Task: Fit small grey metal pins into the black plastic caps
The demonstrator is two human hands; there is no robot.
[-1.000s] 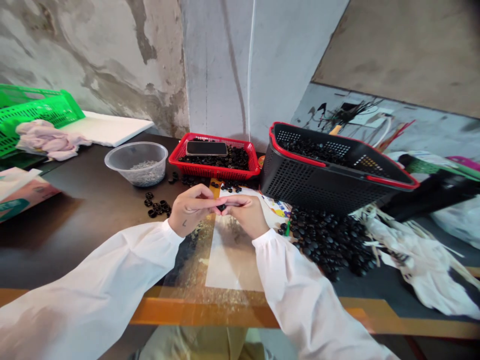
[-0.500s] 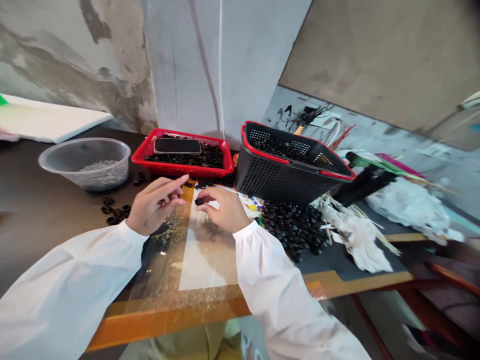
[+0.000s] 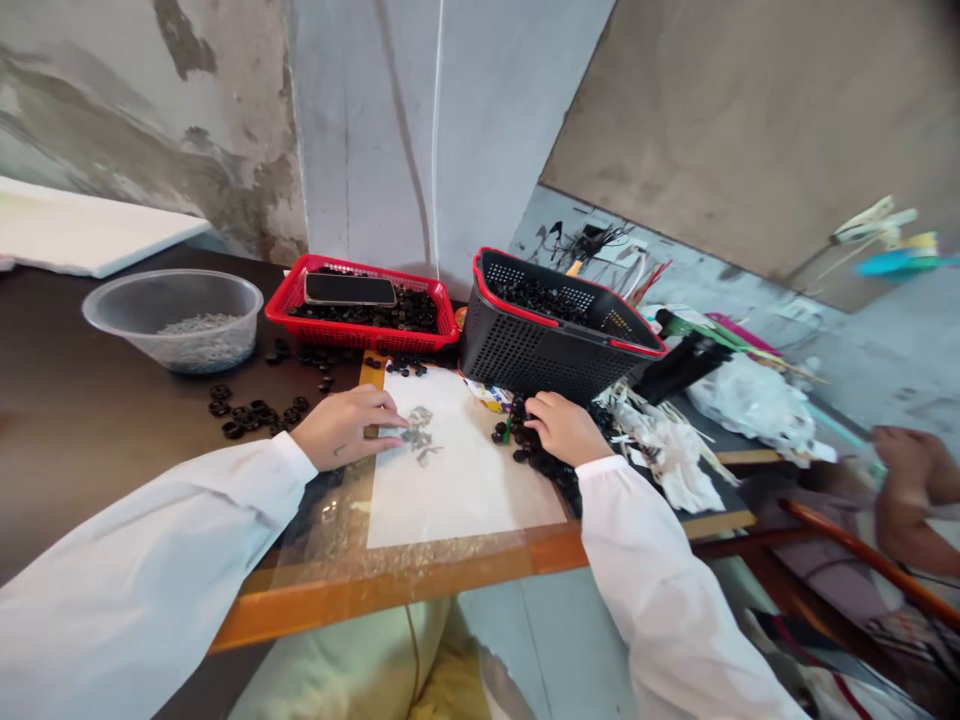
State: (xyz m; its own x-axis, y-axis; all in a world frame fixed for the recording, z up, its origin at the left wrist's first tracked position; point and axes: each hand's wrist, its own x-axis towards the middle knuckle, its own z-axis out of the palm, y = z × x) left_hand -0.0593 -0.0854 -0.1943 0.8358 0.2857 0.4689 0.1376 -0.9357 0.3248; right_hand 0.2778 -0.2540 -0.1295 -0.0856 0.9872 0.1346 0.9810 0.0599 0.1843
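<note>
Black rings (image 3: 397,320) in red plastic basket (image 3: 352,340)

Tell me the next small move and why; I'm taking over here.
Probably pick one ring from the heap of black rings with the right hand: its fingers already touch the heap, while the left hand lies on the paper sheet, away from it.

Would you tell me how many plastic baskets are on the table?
2: a red basket, and a tilted black basket right of it; more may lie out of view.
</note>
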